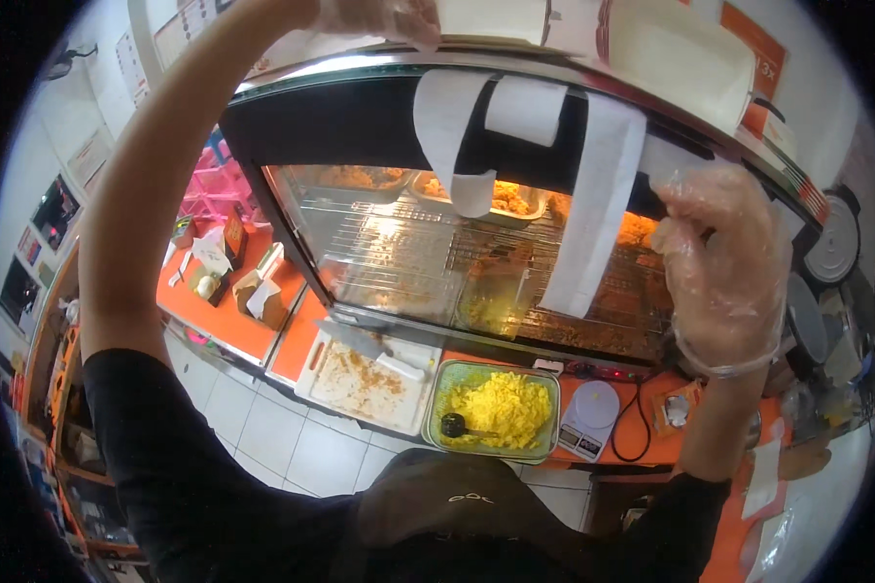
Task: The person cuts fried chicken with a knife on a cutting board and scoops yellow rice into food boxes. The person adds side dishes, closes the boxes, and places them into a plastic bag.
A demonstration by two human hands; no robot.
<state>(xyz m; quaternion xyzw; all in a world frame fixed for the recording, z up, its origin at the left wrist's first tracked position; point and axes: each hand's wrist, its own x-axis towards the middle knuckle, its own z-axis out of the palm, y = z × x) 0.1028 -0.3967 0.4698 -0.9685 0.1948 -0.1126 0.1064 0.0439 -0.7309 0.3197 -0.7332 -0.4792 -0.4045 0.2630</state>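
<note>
My left hand [384,19], in a clear plastic glove, reaches up to the top ledge of a heated display cabinet [331,121]. It is beside a white paper tray [491,17]; the upper edge of the view cuts it off, so its grip is unclear. At the cabinet's upper right is my right hand [729,257], also gloved, with its fingers curled in. What it holds, if anything, is hidden. White paper strips [598,199] hang down the cabinet front near it. Inside, metal trays of fried food [510,197] rest on wire racks under warm light.
Below the cabinet, a knife [369,345] lies on a crumb-strewn white cutting board [326,394]. Beside it are a glass dish of yellow rice [501,408] with a dark spoon and a kitchen scale [591,413]. Small open boxes [260,299] and pink baskets [214,185] stand left.
</note>
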